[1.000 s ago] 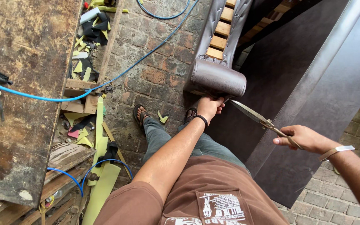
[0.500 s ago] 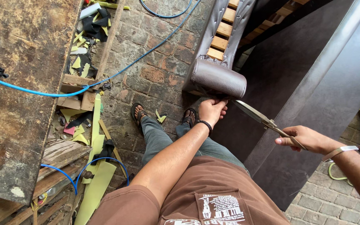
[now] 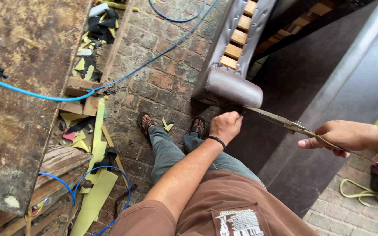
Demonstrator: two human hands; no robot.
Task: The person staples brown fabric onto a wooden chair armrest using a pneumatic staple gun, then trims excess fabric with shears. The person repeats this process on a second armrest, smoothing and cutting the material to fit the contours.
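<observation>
The right hand [image 3: 340, 137] was clenched around the handles of long metal scissors [image 3: 281, 122], whose dull, thin blades tapered to a point at 9 o'clock, right under the padded armrest [image 3: 230, 87]. The left hand [image 3: 225, 126], a black band on its wrist, was closed into a fist on the dark covering at the lower edge of that armrest, just beside the blade tips; the grasped edge itself was hidden under the fingers.

The armrest was a smooth, rounded roll wrapped in matte brown-purple leatherette, with bare wooden slats [image 3: 237, 43] showing in the frame behind it toward 12 o'clock. A large sheet of the same dark material [image 3: 311, 87] spread flat toward 3 o'clock.

The brick floor [image 3: 162, 83] was rough and worn. A blue hose [image 3: 110, 83] ran across it to the scratched, stained wooden table [image 3: 27, 87] at 9 o'clock, and yellow-green foam scraps [image 3: 95, 192] lay at 7 o'clock.
</observation>
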